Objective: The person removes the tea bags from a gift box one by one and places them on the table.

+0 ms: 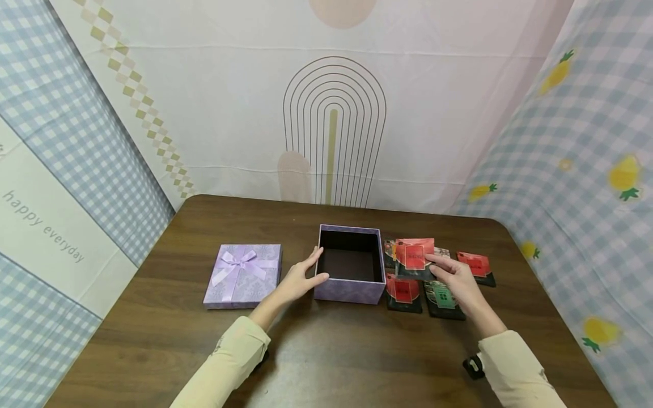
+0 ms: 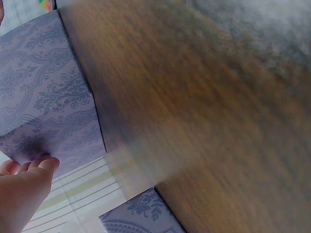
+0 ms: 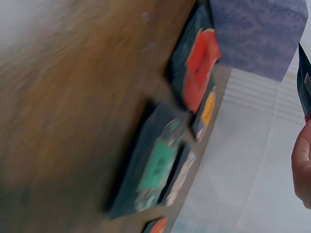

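Note:
A lidless purple patterned box (image 1: 350,292) with a dark inside stands mid-table, and nothing shows in it. My left hand (image 1: 297,279) touches its left side with fingers extended, thumb at the front left corner. In the left wrist view, the fingertips rest against the box's patterned wall (image 2: 43,92). To the right of the box, my right hand (image 1: 457,281) pinches a red and black packet (image 1: 412,259) by its right edge, raised over other packets. Only a dark sliver of that packet (image 3: 304,80) shows in the right wrist view.
Left of the box lies its purple lid (image 1: 246,276) with a ribbon bow. Several packets lie on the right: a red one (image 1: 403,293), a green-labelled one (image 1: 442,299) and another red one (image 1: 475,266). A small black object (image 1: 474,367) is by the right sleeve.

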Demonstrator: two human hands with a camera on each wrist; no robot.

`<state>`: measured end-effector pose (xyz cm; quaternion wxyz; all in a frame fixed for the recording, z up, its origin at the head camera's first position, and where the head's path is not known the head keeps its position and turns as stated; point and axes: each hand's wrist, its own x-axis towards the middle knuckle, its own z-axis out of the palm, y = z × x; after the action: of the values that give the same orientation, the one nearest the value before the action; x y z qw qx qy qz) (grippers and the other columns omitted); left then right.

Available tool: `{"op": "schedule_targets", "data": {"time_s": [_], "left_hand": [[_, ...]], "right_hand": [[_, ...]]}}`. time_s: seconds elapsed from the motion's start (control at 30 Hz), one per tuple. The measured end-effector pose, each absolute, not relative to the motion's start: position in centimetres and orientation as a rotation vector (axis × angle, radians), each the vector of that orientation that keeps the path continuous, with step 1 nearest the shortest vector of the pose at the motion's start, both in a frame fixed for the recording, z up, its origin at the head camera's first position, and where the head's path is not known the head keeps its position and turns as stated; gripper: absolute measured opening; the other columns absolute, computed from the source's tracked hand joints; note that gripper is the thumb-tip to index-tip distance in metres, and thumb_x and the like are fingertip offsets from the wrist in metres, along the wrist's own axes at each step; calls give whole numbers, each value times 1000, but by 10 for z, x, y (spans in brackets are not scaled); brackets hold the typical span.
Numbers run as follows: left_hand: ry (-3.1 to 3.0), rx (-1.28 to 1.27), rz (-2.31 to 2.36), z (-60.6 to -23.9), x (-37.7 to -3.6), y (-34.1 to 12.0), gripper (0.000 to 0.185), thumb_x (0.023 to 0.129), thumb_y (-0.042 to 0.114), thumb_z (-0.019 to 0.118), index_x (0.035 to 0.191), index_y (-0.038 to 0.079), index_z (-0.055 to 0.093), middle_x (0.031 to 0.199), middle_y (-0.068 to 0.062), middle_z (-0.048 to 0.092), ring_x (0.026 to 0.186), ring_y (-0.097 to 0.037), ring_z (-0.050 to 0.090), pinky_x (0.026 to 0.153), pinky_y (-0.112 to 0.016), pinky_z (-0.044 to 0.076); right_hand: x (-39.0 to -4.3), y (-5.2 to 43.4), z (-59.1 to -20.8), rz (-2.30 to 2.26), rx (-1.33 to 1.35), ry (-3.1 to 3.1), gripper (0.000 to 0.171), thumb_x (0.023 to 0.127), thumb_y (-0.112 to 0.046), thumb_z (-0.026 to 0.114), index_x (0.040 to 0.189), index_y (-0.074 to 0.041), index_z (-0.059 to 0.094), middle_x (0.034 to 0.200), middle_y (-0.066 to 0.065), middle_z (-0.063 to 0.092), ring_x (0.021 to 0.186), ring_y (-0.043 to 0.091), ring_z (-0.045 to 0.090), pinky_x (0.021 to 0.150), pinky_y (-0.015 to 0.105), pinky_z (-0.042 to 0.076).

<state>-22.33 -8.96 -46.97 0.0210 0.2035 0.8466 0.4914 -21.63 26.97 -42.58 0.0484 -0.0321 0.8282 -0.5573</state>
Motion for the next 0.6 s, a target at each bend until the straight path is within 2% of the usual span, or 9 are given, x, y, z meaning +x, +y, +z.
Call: {"op": "schedule_targets", "data": {"time_s": [0.13, 0.23, 0.37, 0.5, 0.6], "left_hand": [[2628, 625, 1518, -470, -223, -90, 67, 86, 16, 62, 143, 4, 27, 146, -19, 21, 132, -33, 26, 108, -46, 22], [2623, 618, 1525, -471, -223, -89, 67, 87, 16, 62, 143, 4, 28, 147, -18, 21, 132, -33, 26, 108, -47, 22], [2618, 622, 1532, -470, -223, -89, 66, 87, 16, 62, 143, 4, 28, 147, -19, 21, 133, -33, 25, 108, -46, 22], [2624, 623, 1531, -470, -223, -89, 66, 87, 16, 62, 143, 5, 28, 147, -18, 21, 133, -32, 26, 108, -46, 22], [2625, 619, 1532, -470, -224, -90, 66, 87, 16, 62, 143, 5, 28, 147, -17, 21, 132, -32, 26, 108, -46, 22]], "right_hand": [[-211, 286, -434, -1673, -47, 2553, 52, 92, -28, 54, 131, 4, 45, 108, -16, 57, 84, -7, 53, 71, 18, 48], [-207, 301, -441, -1675, -36, 2555, 52, 92, -27, 55, 130, 6, 45, 98, -28, 55, 84, -8, 53, 71, 19, 49], [-200, 324, -447, -1709, 5, 2532, 43, 91, -25, 56, 127, -2, 53, 94, -31, 55, 86, -13, 52, 72, 16, 49], [-192, 350, -453, -1745, 57, 2512, 24, 91, -23, 57, 113, -25, 65, 91, -32, 56, 83, -13, 53, 69, 14, 49], [-187, 371, -462, -1787, 107, 2495, 22, 91, -20, 57, 102, -36, 67, 91, -31, 57, 80, -12, 53, 66, 14, 49]]}}
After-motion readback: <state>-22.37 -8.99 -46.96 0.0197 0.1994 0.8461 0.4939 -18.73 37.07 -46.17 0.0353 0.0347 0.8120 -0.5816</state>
